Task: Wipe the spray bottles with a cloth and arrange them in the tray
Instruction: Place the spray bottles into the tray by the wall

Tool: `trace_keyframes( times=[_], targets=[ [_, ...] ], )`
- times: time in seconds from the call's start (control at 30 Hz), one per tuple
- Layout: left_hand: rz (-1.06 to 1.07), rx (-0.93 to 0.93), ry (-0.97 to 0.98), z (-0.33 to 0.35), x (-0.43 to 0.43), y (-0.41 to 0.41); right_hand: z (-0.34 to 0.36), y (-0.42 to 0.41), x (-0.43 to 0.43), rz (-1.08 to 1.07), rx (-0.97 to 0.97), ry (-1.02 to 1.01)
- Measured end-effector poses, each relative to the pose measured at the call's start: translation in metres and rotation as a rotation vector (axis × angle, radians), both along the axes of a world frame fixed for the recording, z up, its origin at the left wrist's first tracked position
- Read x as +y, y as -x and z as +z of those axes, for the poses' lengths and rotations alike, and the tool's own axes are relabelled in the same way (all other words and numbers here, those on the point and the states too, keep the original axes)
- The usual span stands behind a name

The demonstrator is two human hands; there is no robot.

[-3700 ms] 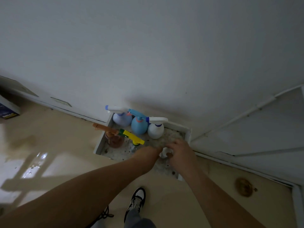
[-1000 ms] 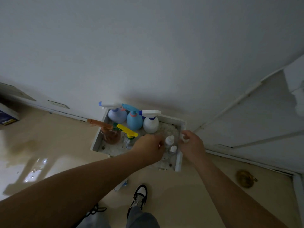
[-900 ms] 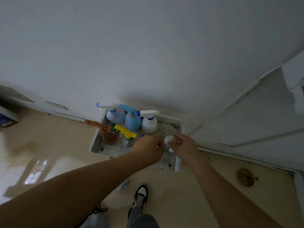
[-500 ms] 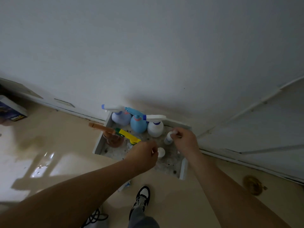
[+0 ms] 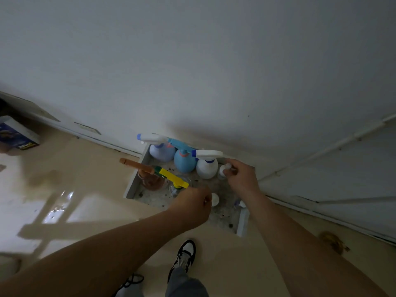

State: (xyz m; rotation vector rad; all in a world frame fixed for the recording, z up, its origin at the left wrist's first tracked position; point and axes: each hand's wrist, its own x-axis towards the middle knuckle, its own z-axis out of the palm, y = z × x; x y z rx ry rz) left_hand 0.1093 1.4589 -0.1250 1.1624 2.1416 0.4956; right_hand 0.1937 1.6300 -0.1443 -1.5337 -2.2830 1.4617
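A white tray (image 5: 134, 181) stands on the floor against the wall. Along its back row stand a lilac spray bottle (image 5: 161, 151), a blue spray bottle (image 5: 183, 161) and a white spray bottle (image 5: 206, 168). In front sit a brown bottle with an orange trigger (image 5: 151, 180) and a clear bottle with a yellow trigger (image 5: 174, 179). My right hand (image 5: 241, 177) pinches a small white bottle (image 5: 222, 170) at the back right, beside the white spray bottle. My left hand (image 5: 192, 207) hovers over the tray with curled fingers, next to another small white bottle (image 5: 215, 199). No cloth shows.
A small pale object (image 5: 239, 204) lies by the tray's right wall. A blue and white box (image 5: 16, 135) sits far left on the glossy beige floor. A brown stain (image 5: 333, 243) marks the floor at right. My shoe (image 5: 185, 255) stands just before the tray.
My right hand carried the small white bottle from the tray's right side to the back row, beside the white spray bottle. My left hand drew back slightly from the other small bottle.
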Motion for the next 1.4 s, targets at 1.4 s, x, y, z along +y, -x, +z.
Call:
trace_keyframes(
  times=[1.4],
  targets=[
    [-0.194, -0.174, 0.318, -0.022, -0.074, 0.021, 0.006, -0.059, -0.078, 0.233, -0.099, 0.001]
  ],
)
